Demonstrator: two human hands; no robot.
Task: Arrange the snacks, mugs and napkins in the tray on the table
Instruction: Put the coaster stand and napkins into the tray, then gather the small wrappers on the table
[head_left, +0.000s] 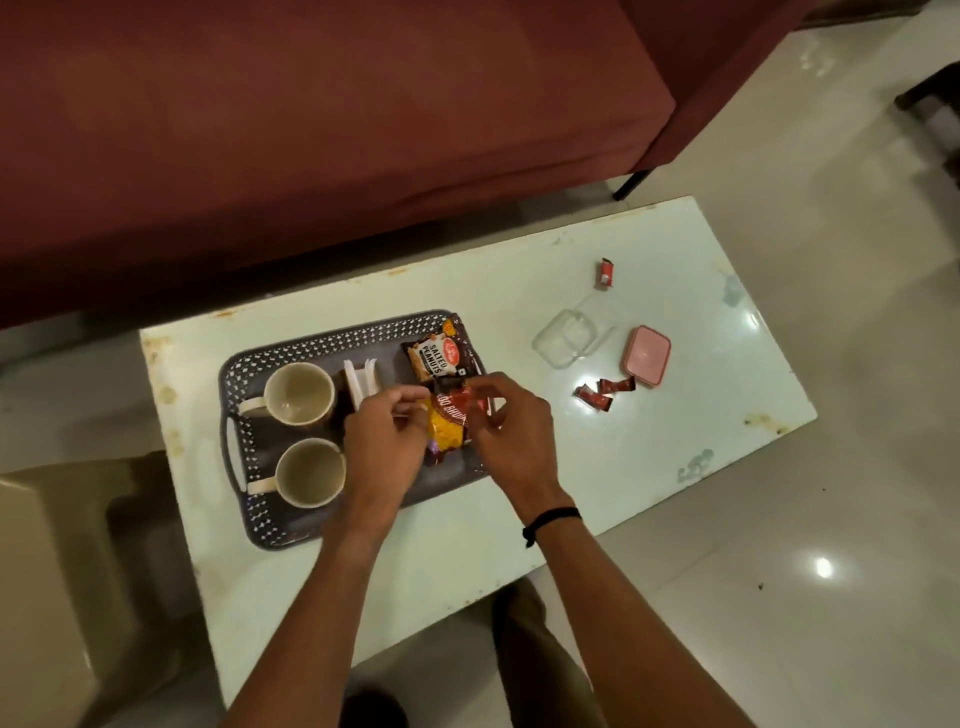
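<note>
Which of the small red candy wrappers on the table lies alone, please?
The small red candy wrapper at the table's far side, beyond the clear plastic container; the other two wrappers lie together beside the pink lid.

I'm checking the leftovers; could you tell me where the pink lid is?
In the head view the pink lid lies on the table, right of the tray, beside the clear container.

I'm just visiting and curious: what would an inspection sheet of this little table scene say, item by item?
Surface: pale table, stained along its edges.
Job's things: grey tray holds two empty mugs, white napkins, a salted peanuts packet and a red-yellow snack packet.
Clutter: three small red sachets, a clear container and a pink lid lie outside the tray.
Hands: left hand and right hand both pinch the red-yellow snack packet.
Cables: nothing seen.
Surroundings: maroon sofa, glossy tiled floor, beige stool.
</note>
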